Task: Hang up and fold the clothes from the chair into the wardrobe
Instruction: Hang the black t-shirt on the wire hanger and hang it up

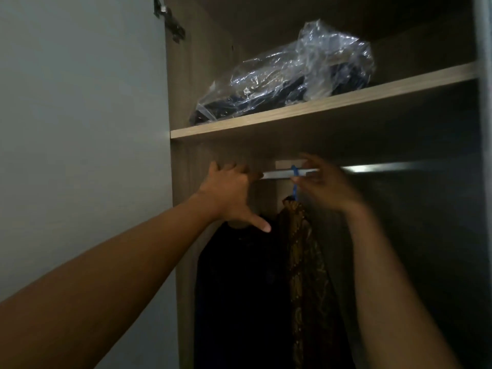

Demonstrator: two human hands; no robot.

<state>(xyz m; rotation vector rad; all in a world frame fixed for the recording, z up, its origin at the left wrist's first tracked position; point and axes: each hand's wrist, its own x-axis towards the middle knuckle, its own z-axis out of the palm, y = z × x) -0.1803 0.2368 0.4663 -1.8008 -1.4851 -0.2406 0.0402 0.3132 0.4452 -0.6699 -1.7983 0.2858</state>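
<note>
We're facing the open wardrobe, both arms up at the rail under the shelf. Our right hand is at the blue hanger, fingertips pinching its hook right where it loops over the rail; the hand is motion-blurred, so the exact finger positions aren't clear. A brown patterned garment hangs from that hanger, straight down below the hook, near the rail's left end.

Our left hand is at the far-left end of the rail, back of hand toward us, thumb stuck out down and to the right. Its fingers are hidden over the top, so we can't tell if it's grasping anything. Just below it hangs a black garment, left of the brown one and touching it.

On the shelf lies a clear plastic bag w/ dark fabric inside. The wardrobe door stands open at left, hinge at top.
</note>
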